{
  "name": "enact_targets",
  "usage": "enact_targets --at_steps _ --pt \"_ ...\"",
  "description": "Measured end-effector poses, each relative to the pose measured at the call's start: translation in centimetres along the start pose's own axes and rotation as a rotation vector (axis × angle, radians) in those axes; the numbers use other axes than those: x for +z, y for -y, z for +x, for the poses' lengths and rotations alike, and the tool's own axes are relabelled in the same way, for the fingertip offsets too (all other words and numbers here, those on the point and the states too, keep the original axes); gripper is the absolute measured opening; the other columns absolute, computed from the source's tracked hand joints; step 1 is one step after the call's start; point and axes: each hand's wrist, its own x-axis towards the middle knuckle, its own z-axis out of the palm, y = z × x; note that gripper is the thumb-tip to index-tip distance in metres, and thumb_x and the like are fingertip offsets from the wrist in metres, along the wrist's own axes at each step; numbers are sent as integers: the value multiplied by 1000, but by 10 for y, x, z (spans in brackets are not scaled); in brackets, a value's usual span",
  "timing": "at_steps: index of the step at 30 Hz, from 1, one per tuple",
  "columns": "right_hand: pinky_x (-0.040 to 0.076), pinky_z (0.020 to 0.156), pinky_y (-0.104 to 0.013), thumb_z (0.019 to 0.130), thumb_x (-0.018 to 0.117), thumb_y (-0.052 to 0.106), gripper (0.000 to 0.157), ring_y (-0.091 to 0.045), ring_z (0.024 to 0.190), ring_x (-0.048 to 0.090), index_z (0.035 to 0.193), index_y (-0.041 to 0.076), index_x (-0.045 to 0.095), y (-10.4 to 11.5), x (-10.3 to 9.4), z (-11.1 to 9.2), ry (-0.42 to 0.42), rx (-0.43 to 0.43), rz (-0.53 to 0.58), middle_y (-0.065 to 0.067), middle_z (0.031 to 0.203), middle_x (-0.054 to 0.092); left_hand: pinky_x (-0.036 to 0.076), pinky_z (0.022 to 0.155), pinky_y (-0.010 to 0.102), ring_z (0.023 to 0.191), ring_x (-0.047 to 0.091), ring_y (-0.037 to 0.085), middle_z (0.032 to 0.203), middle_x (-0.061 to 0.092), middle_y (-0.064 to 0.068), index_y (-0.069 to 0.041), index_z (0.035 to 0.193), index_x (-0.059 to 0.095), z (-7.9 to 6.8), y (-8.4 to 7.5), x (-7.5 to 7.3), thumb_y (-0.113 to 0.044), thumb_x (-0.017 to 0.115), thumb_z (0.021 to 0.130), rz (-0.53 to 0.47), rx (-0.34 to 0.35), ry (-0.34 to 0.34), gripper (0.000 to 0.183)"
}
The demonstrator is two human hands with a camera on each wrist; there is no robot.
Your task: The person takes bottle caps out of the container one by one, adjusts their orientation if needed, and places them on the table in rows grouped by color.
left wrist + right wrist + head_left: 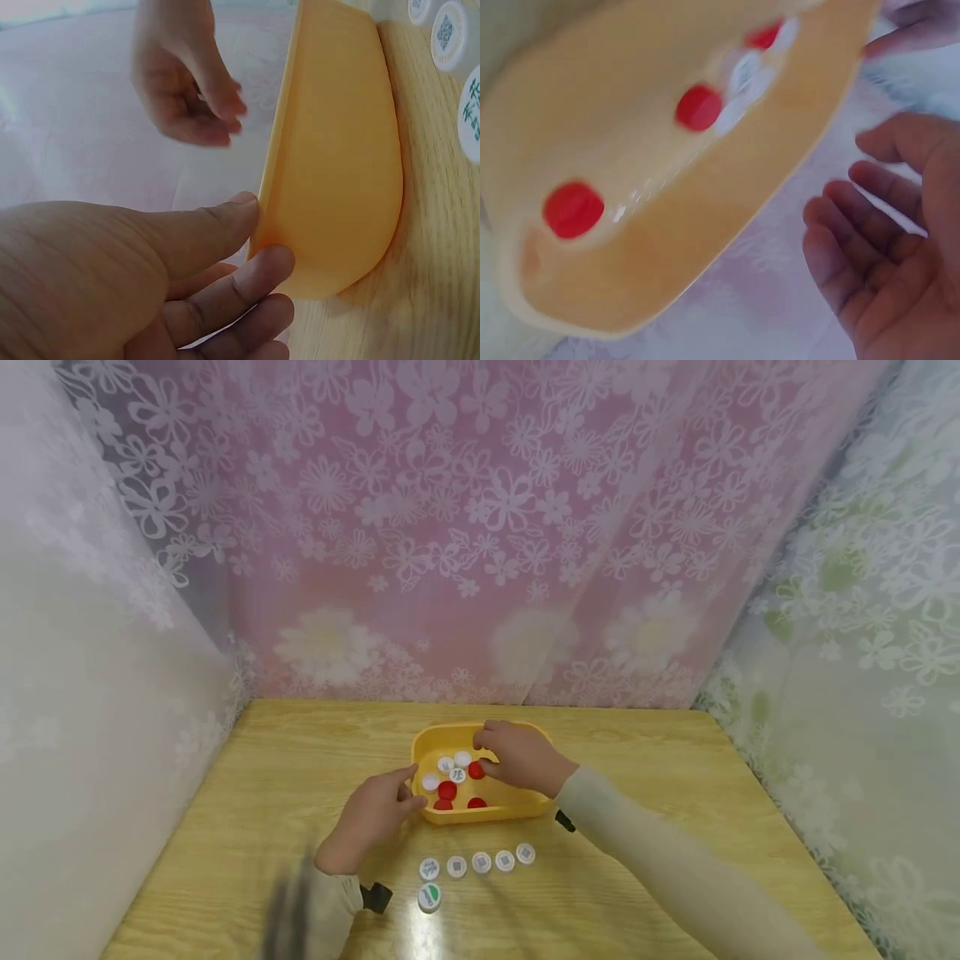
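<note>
A yellow plastic tray (495, 815) with rounded corners holds several red bottle caps (447, 790) and white bottle caps (462, 760), mostly at its left side. At the tray's left end, my left hand (372, 814) pinches the rim between thumb and fingers; the left wrist view shows the thumb (217, 229) at the edge. My right hand (528, 758) is above the tray's right half, near a red cap. In the right wrist view, the right hand (900, 232) has loosely bent fingers and holds nothing.
In front of the tray, several white caps with printed tops (482, 862) form a row on the wooden table (637, 893). A white cap with a green mark (429, 897) lies below the row's left end. Flowered curtains (480, 527) enclose the table's back and sides.
</note>
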Motion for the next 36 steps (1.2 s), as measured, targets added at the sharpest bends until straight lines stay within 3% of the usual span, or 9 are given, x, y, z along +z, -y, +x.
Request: enact_targets --at_steps 6,12,16,21,25,28,34,36 --pt "59 85 -36 95 76 32 37 -18 90 66 127 14 70 -7 14 44 234 7 -108 -3 113 69 42 55 28 56 50 12 75 60 -6 -5 149 55 -1 0 -1 -26 74 97 -28 -17 14 60" --pt "58 84 -29 91 80 40 37 -12 85 64 122 20 72 -7 45 70 363 -136 -294 4 108 67 42 52 27 54 50 12 75 62 -4 -5 151 53 -1 0 1 -26 73 98 -49 13 16 61" --pt "56 82 -25 93 80 30 24 -10 80 59 115 22 77 -5 56 78 385 -206 -327 7 96 67 41 52 26 55 49 11 75 62 -4 -5 152 52 -2 1 0 -26 73 98 -51 21 12 61" --pt "57 83 -26 96 76 20 13 -11 78 61 109 21 77 -1 58 79 384 -185 -340 7 90 71 40 52 26 53 48 11 73 60 -6 -5 152 52 -5 3 -1 -25 74 98 -51 18 10 62" --pt "56 85 -26 96 76 22 9 -11 80 62 104 22 78 1 57 76 373 -178 -362 8 92 73 41 53 26 55 48 12 73 59 -7 -4 151 52 -6 3 -1 -24 75 97 -48 18 13 62" --pt "55 90 -28 95 78 26 9 -12 86 63 104 23 79 4 57 75 362 -181 -402 8 97 73 41 54 25 57 48 11 74 58 -8 -5 152 52 -6 3 -1 -25 75 96 -42 16 17 63" --pt "48 102 -30 93 78 40 21 -18 105 58 111 28 80 6 55 74 323 -193 -587 3 112 67 43 54 26 58 50 11 74 59 -8 -5 151 53 -5 2 0 -26 75 97 -34 17 8 62" --pt "49 100 -28 94 78 38 20 -17 102 59 110 27 80 6 54 73 323 -191 -567 4 110 68 43 54 26 59 50 11 74 58 -7 -5 151 53 -5 2 -1 -25 75 97 -41 13 5 62"
